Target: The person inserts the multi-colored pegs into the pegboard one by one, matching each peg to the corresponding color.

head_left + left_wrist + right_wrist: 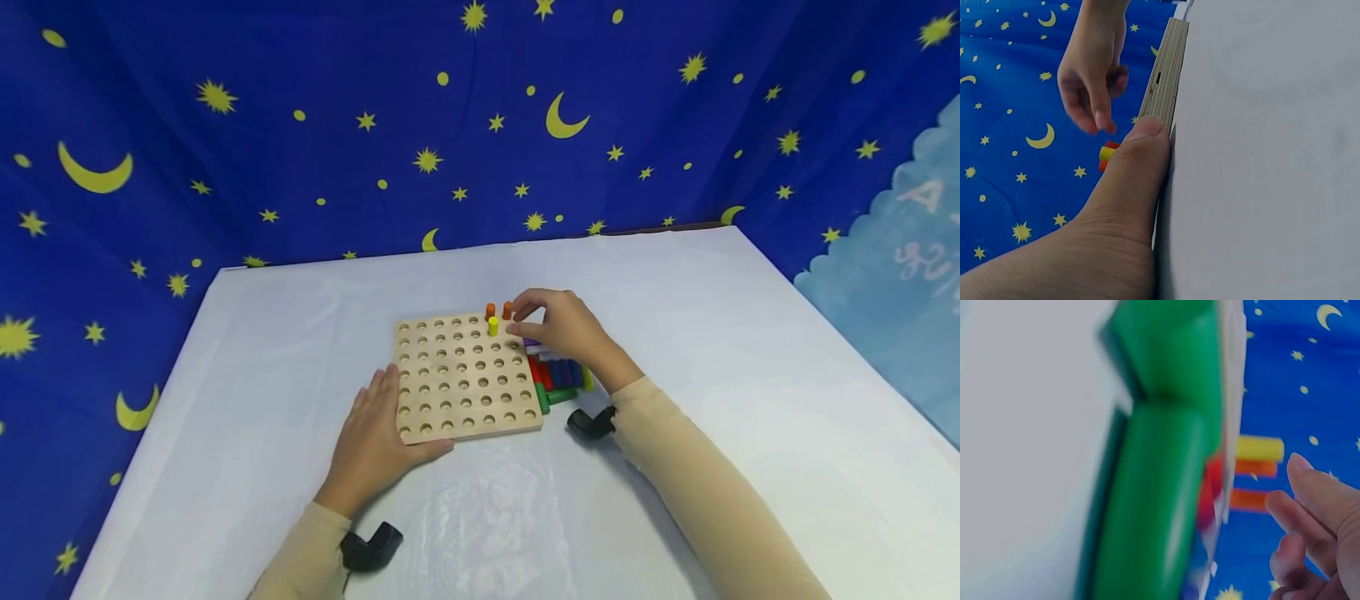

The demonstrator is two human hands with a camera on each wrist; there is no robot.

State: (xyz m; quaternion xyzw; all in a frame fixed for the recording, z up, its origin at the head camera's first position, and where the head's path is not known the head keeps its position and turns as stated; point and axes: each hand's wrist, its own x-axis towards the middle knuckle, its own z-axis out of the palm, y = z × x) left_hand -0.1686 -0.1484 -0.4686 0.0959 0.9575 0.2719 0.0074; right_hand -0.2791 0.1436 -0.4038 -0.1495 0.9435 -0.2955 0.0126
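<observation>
A wooden pegboard (477, 412) with rows of round holes lies on the table. Two orange pegs, one at the back edge (491, 311) and one at the back right corner (507, 310), stand upright in it, with a yellow peg (492, 327) in front. My left hand (371, 450) rests against the board, fingers along its left side and thumb (1141, 156) along the front edge. Above the back right corner is my right hand (566, 325). Its thumb and index finger are apart beside the right orange peg (1249, 500), with nothing seen between them.
Loose pegs lie along the board's right side: green (562, 396), red (542, 372), blue (564, 372), purple and white ones, and a yellow-green one (587, 379). A black wrist mount (590, 425) sits on the right wrist. A star-patterned blue cloth (390, 150) hangs behind the white table (637, 283).
</observation>
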